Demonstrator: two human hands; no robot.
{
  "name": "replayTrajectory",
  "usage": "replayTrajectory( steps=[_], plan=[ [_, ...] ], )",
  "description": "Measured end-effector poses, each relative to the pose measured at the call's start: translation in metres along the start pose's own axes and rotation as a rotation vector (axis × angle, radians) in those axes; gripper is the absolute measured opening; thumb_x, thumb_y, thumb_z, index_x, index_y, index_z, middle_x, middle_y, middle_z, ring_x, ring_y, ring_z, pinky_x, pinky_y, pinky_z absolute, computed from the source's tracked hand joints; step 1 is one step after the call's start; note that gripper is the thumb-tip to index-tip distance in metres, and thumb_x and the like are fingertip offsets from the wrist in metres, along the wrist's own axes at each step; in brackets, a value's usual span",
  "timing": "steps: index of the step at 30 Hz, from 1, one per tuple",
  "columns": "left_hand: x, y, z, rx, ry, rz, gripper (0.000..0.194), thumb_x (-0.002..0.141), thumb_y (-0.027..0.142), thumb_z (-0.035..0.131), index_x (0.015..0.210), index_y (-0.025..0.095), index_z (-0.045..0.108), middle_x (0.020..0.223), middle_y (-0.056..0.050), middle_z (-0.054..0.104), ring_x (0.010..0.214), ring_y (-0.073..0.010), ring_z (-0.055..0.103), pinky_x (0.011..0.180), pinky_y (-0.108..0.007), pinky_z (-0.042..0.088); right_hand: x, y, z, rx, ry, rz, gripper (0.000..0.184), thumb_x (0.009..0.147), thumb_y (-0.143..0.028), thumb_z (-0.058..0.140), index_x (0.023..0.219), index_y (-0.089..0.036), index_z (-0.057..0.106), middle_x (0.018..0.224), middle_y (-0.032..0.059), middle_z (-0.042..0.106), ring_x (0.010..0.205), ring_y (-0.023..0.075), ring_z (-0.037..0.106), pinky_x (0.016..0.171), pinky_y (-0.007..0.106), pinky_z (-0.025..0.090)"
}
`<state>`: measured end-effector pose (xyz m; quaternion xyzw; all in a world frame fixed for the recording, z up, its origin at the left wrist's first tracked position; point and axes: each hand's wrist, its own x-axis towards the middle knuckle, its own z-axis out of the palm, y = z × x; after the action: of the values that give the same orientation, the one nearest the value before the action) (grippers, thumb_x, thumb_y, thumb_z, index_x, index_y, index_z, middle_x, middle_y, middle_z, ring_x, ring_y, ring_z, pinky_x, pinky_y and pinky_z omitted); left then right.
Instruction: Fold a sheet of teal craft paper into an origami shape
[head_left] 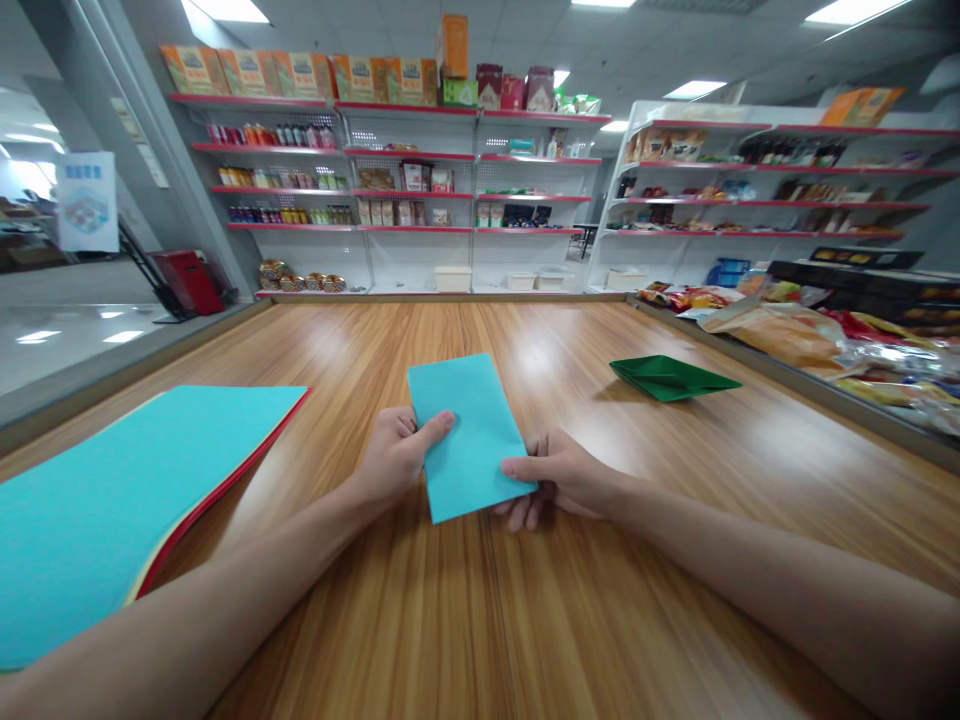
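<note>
Blue paper [471,440]: L hand [397,455] fingers partly hidden behind it, R hand [566,475] fingers partly beneath; no. of layers can't be told. Paper stack [135,480], near L, cut off by view edge, partly covered by L forearm [247,590]. Sign [88,205], far L, & boxes [301,76], far: print illegible. Blue paper plain, rect., held tilted over table [360,640], ctr; thumbs on top, fingers clamped on L edge & near R corner. Green folded paper [671,380] on table, R.

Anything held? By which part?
Yes, a light-blue rectangular paper: the left hand grips its left edge, about midway; the right hand grips its lower right corner. Both thumbs lie on top.
</note>
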<state>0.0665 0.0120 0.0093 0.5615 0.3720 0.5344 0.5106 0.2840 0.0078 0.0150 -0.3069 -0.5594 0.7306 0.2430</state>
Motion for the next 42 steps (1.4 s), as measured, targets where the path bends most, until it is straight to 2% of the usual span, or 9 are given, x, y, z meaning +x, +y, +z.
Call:
replayTrajectory(
  steps=[10,15,21,27,31,33,35,37,42],
  plan=[
    [-0.002,0.01,0.002,-0.024,0.017,0.002,0.042,0.071,0.041,0.072,0.051,0.014,0.047,0.046,0.005,0.041,0.039,-0.0042,0.032,0.037,-0.017,0.024,-0.005,-0.004,-0.001,-0.073,-0.057,0.039,0.045,0.073,-0.051,0.068,0.069,-0.007,0.064,0.069,0.0125,0.073,0.05,0.0161,0.068,0.036,0.017,0.049],
    [-0.004,0.008,0.003,-0.053,-0.063,-0.052,0.039,0.069,0.044,0.073,0.059,0.011,0.055,0.052,0.0,0.052,0.042,-0.0079,0.043,0.04,-0.02,0.034,-0.007,-0.006,0.003,-0.142,-0.1,-0.034,0.059,0.079,-0.061,0.055,0.058,-0.007,0.063,0.057,0.0132,0.069,0.04,0.0129,0.062,0.034,0.017,0.047],
    [-0.006,0.005,0.004,-0.077,-0.176,-0.087,0.036,0.072,0.041,0.073,0.062,0.009,0.058,0.057,-0.002,0.058,0.046,-0.009,0.048,0.042,-0.02,0.039,-0.009,-0.003,0.001,-0.246,-0.045,-0.05,0.057,0.084,-0.057,0.052,0.054,-0.008,0.062,0.043,0.0061,0.062,0.028,0.0078,0.048,0.027,0.015,0.035],
    [-0.007,0.007,0.005,-0.098,-0.224,-0.135,0.035,0.07,0.041,0.074,0.065,0.009,0.062,0.061,-0.005,0.063,0.049,-0.0112,0.054,0.045,-0.021,0.043,-0.001,0.009,-0.007,-0.165,0.096,-0.178,0.048,0.078,-0.053,0.064,0.056,-0.011,0.059,0.052,0.0036,0.062,0.04,0.0083,0.053,0.035,0.017,0.041],
    [-0.007,0.006,0.006,-0.09,-0.262,-0.166,0.034,0.07,0.041,0.075,0.072,0.008,0.066,0.067,-0.008,0.067,0.054,-0.0142,0.059,0.051,-0.024,0.048,0.001,0.013,-0.009,-0.119,0.099,-0.138,0.049,0.076,-0.054,0.065,0.055,-0.011,0.056,0.051,0.0034,0.061,0.036,0.0106,0.053,0.032,0.021,0.041],
    [-0.008,0.006,0.005,-0.089,-0.269,-0.168,0.034,0.071,0.041,0.074,0.075,0.008,0.067,0.069,-0.008,0.068,0.057,-0.0151,0.061,0.054,-0.025,0.049,0.001,0.012,-0.008,-0.12,0.095,-0.151,0.046,0.076,-0.052,0.066,0.056,-0.011,0.058,0.053,0.004,0.062,0.041,0.0115,0.055,0.039,0.023,0.046],
    [-0.009,0.007,0.005,-0.084,-0.3,-0.17,0.034,0.072,0.042,0.073,0.076,0.008,0.067,0.07,-0.008,0.068,0.057,-0.0151,0.061,0.054,-0.025,0.049,0.001,0.01,-0.008,-0.1,0.112,-0.19,0.042,0.076,-0.05,0.068,0.063,-0.01,0.062,0.062,0.0058,0.066,0.054,0.0133,0.061,0.055,0.026,0.053],
    [-0.01,0.008,0.005,-0.046,-0.359,-0.169,0.034,0.074,0.042,0.071,0.076,0.008,0.067,0.068,-0.008,0.067,0.055,-0.0141,0.059,0.052,-0.024,0.048,0.002,0.009,-0.008,-0.064,0.153,-0.229,0.04,0.076,-0.049,0.068,0.071,-0.01,0.065,0.072,0.0073,0.068,0.065,0.0147,0.063,0.068,0.031,0.053],
    [-0.01,0.004,0.003,0.084,-0.436,-0.139,0.036,0.079,0.044,0.065,0.079,0.009,0.066,0.069,-0.008,0.066,0.052,-0.0125,0.056,0.049,-0.022,0.044,0.005,0.01,-0.011,-0.082,0.174,-0.276,0.038,0.077,-0.048,0.067,0.074,-0.01,0.065,0.075,0.007,0.067,0.065,0.015,0.061,0.07,0.033,0.052]
  ],
)
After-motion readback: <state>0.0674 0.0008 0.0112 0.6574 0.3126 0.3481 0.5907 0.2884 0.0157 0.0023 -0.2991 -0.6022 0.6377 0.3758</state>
